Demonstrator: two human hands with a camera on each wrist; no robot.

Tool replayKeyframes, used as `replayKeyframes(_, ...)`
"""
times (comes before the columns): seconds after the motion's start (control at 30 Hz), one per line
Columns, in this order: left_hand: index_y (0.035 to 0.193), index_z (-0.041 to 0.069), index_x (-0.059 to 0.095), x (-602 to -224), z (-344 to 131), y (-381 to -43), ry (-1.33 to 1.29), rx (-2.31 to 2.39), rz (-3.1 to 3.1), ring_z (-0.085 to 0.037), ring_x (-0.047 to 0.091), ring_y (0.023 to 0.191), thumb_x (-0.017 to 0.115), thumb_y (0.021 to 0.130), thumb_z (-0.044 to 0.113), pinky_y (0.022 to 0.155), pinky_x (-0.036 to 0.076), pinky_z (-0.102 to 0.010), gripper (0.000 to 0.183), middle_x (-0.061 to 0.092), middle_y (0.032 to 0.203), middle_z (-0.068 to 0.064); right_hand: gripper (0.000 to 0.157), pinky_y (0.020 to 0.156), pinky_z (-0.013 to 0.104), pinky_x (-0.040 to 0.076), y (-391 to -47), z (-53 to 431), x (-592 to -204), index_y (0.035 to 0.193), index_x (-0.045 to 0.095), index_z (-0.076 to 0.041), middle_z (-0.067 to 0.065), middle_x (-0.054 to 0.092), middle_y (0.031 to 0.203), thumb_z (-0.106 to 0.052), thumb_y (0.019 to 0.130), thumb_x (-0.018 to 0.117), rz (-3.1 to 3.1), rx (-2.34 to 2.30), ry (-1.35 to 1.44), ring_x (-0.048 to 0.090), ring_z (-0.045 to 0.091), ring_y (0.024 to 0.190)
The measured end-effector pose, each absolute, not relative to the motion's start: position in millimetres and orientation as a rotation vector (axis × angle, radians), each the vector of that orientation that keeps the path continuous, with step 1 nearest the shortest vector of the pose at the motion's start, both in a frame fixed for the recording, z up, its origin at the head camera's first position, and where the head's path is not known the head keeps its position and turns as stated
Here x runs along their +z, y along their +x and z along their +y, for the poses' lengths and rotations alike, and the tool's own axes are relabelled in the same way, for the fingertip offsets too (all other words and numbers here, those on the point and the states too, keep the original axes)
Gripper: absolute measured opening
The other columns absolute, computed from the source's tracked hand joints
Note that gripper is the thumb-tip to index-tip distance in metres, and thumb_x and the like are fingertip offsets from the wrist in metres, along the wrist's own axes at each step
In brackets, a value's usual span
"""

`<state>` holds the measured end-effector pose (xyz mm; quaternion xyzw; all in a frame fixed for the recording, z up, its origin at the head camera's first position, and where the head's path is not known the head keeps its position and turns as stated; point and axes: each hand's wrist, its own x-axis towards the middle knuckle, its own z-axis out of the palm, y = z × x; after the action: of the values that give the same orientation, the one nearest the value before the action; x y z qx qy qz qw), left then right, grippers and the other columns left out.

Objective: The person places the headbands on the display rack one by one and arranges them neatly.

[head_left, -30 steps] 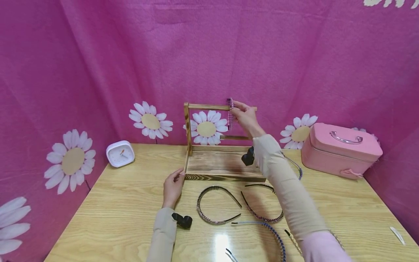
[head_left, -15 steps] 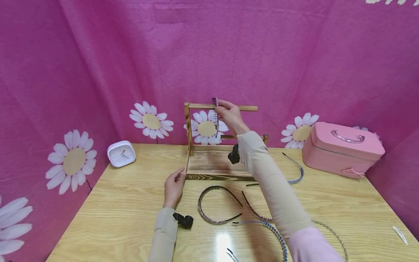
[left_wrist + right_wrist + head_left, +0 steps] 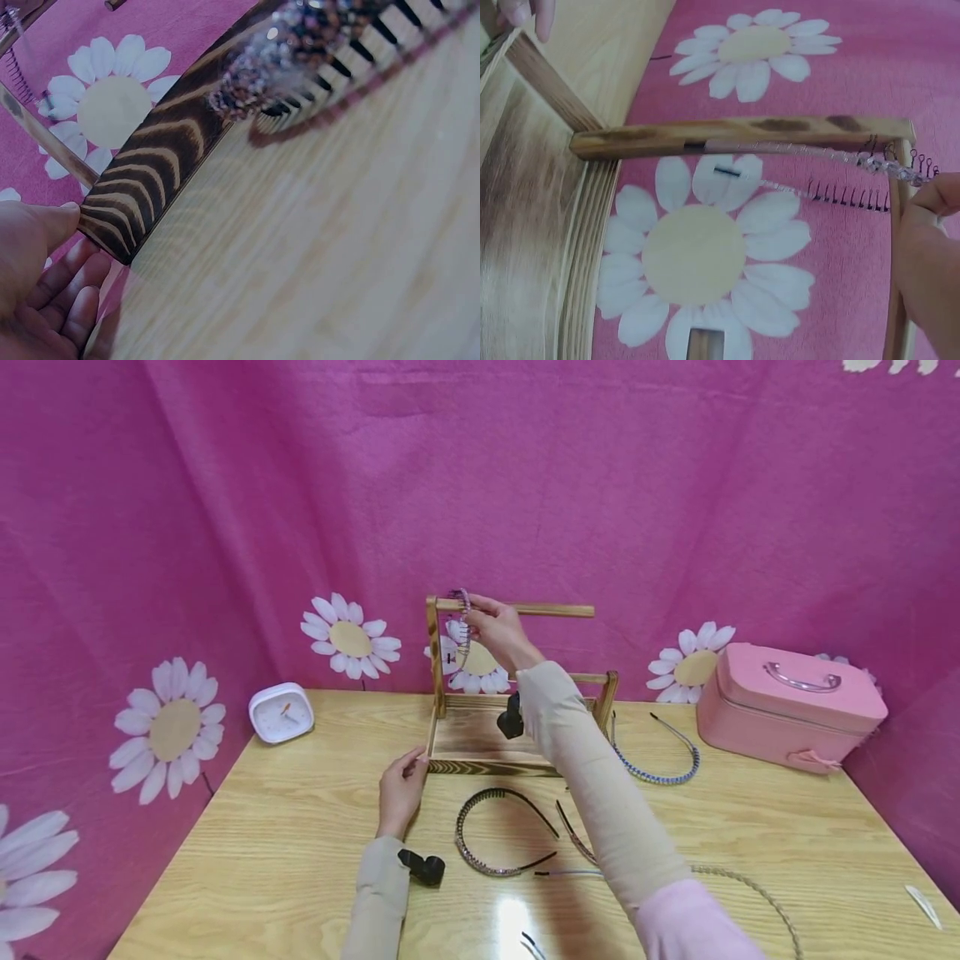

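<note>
My right hand (image 3: 501,631) pinches a beaded headband (image 3: 464,602) with small comb teeth. The headband hangs over the top rod (image 3: 555,610) of a wooden rack (image 3: 487,768), close to its left post. Seen from the right wrist, the headband (image 3: 847,156) has its two ends pointing down along the post (image 3: 742,133), one on each side of the rod. My left hand (image 3: 401,793) holds the front left corner of the rack's base, thumb on the edge and fingers at its side, as the left wrist view shows at the striped front board (image 3: 142,176).
Before the rack lies a dark beaded headband (image 3: 460,835). Beside it are another, partly under my right sleeve, and a golden one (image 3: 757,889). A blue headband (image 3: 667,778) lies right of the rack. A pink case (image 3: 795,710), white clock (image 3: 281,713) and white clip (image 3: 922,906) stand around.
My right hand has slid the headband leftward along the top rod, from the right part toward the left post. The left hand has stayed at the rack's corner.
</note>
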<state>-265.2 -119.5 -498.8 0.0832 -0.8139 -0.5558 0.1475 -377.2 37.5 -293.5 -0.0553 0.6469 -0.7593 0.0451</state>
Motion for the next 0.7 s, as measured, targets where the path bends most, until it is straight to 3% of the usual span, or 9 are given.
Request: replayKeyframes(0.7,0.119,0.005,0.07,-502.9,-119.0,-267.7,0.264,-1.584,-2.325,-0.025,0.064,0.09,0.061,0.096,0.015,0.078,0.049,-0.032,0.027,0.068,0.101,-0.018,0.045,0.062,0.015,0.043,-370.4,17.2,-304.3,0.141,0.049,-0.002,0.001,0.056,0.087,0.002,0.096,0.05,1.913,-2.339,-0.208,0.048,0.005,0.068)
